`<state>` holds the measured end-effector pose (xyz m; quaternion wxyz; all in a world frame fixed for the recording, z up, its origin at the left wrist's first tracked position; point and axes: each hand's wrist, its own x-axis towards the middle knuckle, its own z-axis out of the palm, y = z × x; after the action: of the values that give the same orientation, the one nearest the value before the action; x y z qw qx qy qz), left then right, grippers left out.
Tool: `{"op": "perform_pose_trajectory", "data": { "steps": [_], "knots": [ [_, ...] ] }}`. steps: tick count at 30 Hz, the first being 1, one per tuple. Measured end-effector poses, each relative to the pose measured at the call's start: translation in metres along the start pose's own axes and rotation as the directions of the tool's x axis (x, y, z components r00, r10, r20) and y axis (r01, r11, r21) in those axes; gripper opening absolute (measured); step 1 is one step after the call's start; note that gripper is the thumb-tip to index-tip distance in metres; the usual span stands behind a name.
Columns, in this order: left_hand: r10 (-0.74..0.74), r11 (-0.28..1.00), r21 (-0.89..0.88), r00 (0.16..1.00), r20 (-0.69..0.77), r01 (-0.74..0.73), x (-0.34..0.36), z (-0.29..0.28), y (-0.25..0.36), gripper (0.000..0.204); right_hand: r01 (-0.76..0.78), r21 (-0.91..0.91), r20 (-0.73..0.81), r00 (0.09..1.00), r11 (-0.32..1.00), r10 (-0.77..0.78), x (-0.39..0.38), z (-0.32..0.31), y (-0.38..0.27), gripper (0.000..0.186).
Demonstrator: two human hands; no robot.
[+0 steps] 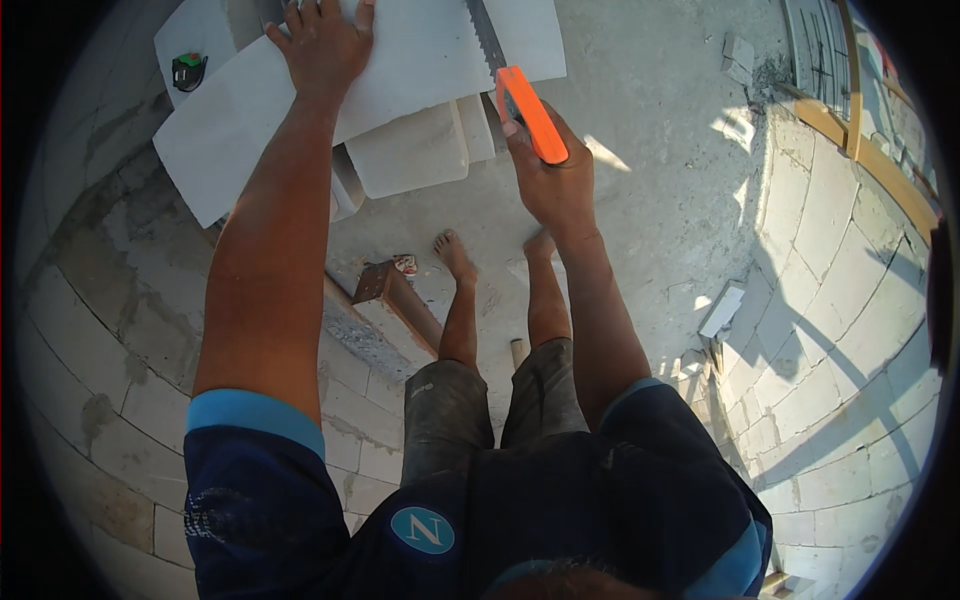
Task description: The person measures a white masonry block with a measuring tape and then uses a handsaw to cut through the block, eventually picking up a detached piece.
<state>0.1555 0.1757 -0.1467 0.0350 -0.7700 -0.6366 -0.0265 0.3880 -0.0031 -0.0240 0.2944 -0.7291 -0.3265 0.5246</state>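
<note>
Gripping: right hand (557,180) has its fingers clamped round the orange handle of the saw (530,112)
Bracing: left hand (327,50) rests flat on the block (415,75), fingers apart, their tips close to the upper edge of view
Blade: toothed, pointing away from the body, its far end out of view
Block: white and broad, under the left hand, just left of the blade
Done: block steadied, saw set to it; cutting looks under way, though the depth of any cut cannot be told
Remaining: probably the rest of the cut, as no part clearly lies free; whether the white area right of the blade belongs to the block is unclear
Pale pieces (410,160): showing below the block's near edge
Tape measure (188,73): green and black, on a white surface near the block's left end
Floor (650,220): grey, beneath two bare feet
Wall (830,260): pale blockwork, right, streaked with shadow
</note>
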Motion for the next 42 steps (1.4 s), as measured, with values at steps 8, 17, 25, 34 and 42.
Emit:
{"op": "perform_pose_trajectory", "data": {
  "steps": [8, 17, 25, 34, 42],
  "knots": [
    [-0.011, 0.999, 0.030, 0.999, -0.035, 0.012, 0.009, -0.003, -0.001, 0.057, 0.030, -0.038, -0.098, 0.995, 0.999, -0.033, -0.066, -0.003, 0.019, 0.039],
    [-0.010, 0.998, 0.062, 0.999, -0.031, 0.012, 0.005, -0.008, -0.001, 0.058, 0.059, -0.044, -0.142, 0.988, 0.997, -0.065, -0.091, 0.006, 0.046, 0.037],
    [-0.001, 0.996, 0.094, 0.996, -0.094, 0.009, 0.010, 0.005, 0.006, 0.056, 0.092, -0.029, -0.066, 0.993, 0.995, -0.094, -0.023, 0.010, 0.045, 0.040],
    [0.041, 0.997, 0.062, 0.997, -0.058, -0.037, 0.002, -0.004, 0.004, 0.056, 0.224, -0.073, -0.187, 0.954, 0.972, -0.234, -0.101, 0.009, 0.097, 0.043],
    [0.019, 1.000, 0.026, 0.999, -0.032, -0.018, 0.001, -0.013, -0.001, 0.054, 0.151, 0.006, -0.119, 0.982, 0.989, -0.149, -0.062, 0.023, 0.092, 0.043]
  ]
}}
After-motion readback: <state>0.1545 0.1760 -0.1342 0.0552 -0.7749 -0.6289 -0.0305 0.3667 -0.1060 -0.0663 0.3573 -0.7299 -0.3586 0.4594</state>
